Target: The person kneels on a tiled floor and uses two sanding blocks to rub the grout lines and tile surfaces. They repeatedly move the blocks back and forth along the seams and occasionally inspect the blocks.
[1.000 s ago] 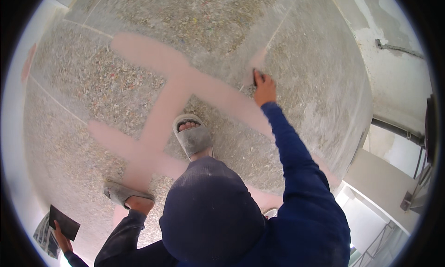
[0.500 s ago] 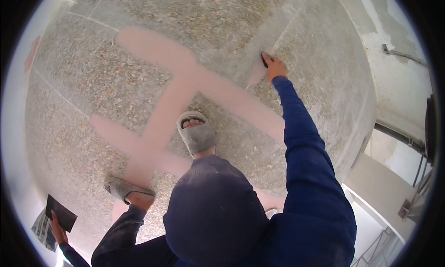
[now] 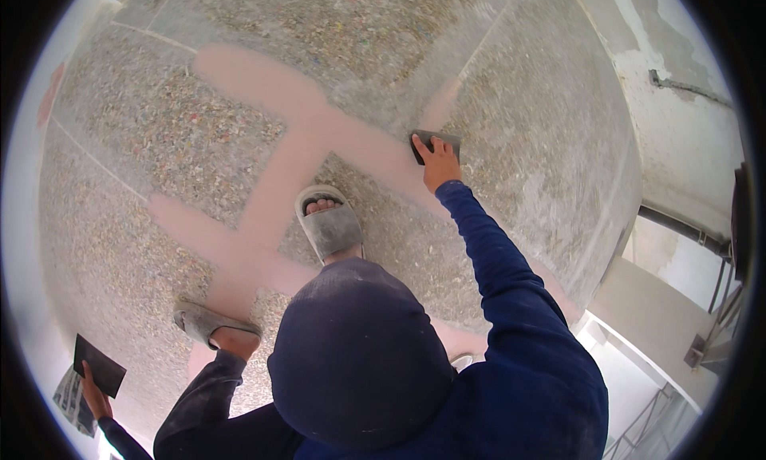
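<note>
Two hands show on my feed, and both are busy. At right of centre in the frame I watch the right hand [image 3: 441,169] with its fingers clamped on a dark blade [image 3: 452,142], the fingertips spread over the face; its underside is hidden from me. The blade lies over the upper edge of one of the pink bands [image 3: 307,129], just below a short pink patch [image 3: 440,105]. From that patch a pale line [image 3: 491,39] runs toward the top of the frame. I cannot tell how hard the blade meets the speckled floor [image 3: 183,125].

Down at the lower left, near the rim, I have the left hand [image 3: 96,399] closed on the edge of a black plate [image 3: 100,364], tilted, well apart from the blade. Behind that hand sits a streaked grey thing [image 3: 73,402] that I cannot make out.

One sandal [image 3: 335,230] stands near the centre of my view, beside the bands; the second sandal [image 3: 199,321] is at lower left, touching a band. A blue sleeve [image 3: 511,264] reaches up from the lower right, and a pale wall [image 3: 678,153] fills the right rim.
</note>
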Action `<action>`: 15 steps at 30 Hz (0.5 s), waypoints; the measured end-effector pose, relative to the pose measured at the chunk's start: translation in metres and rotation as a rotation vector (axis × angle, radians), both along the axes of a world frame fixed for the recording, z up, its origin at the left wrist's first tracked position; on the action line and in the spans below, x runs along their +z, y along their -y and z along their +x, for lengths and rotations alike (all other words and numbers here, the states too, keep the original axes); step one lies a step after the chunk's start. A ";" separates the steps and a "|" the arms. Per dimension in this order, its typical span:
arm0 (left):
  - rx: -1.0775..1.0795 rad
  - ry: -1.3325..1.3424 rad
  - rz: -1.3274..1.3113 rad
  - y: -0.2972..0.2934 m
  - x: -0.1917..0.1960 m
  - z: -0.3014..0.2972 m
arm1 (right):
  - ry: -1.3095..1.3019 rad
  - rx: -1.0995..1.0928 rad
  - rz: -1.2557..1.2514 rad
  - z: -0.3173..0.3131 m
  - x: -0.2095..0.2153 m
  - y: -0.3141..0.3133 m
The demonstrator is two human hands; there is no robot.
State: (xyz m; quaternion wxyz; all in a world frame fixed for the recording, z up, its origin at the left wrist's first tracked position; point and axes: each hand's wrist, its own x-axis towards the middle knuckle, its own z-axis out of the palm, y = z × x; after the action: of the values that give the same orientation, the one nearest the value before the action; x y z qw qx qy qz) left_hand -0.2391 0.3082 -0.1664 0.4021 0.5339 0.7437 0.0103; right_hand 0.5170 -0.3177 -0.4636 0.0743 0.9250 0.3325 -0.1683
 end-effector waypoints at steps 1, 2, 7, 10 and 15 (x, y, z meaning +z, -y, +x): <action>0.016 0.005 0.004 0.001 0.000 0.000 | 0.020 0.020 0.015 -0.004 0.001 0.002; 0.053 0.042 -0.015 0.001 -0.001 0.000 | 0.038 0.039 0.027 -0.009 0.001 0.004; 0.036 -0.036 0.047 0.004 -0.001 -0.011 | -0.017 0.054 0.066 -0.015 0.016 0.019; 0.052 -0.027 0.015 0.007 0.000 -0.018 | 0.000 0.019 0.097 0.013 0.024 0.028; 0.033 0.017 -0.031 0.006 -0.003 -0.013 | 0.112 -0.015 0.154 0.126 0.017 0.015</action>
State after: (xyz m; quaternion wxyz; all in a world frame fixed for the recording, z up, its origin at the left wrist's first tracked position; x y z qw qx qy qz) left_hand -0.2524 0.3025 -0.1689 0.4166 0.5152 0.7489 0.0099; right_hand 0.6427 -0.3329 -0.4462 0.0203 0.9384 0.3329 -0.0908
